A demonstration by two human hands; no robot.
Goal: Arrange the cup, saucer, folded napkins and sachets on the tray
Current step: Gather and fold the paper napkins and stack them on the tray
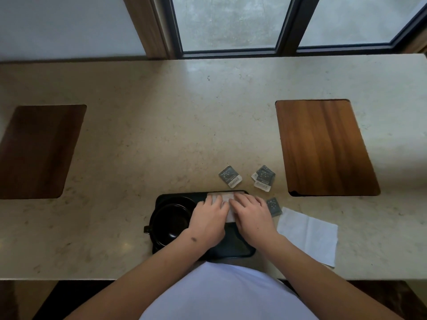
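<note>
Tray, black, at the counter's near edge. Black cup on its saucer fills the tray's left half. Folded napkin lies on the tray's right half at the far rim. Left hand and right hand both rest flat on it, fingers spread, pinching nothing. Second napkin lies unfolded just right of the tray. Sachets, dark with white ends: one beyond the tray, a pair overlapping beside it, one at the tray's right edge. Print on them too blurred to read.
</note>
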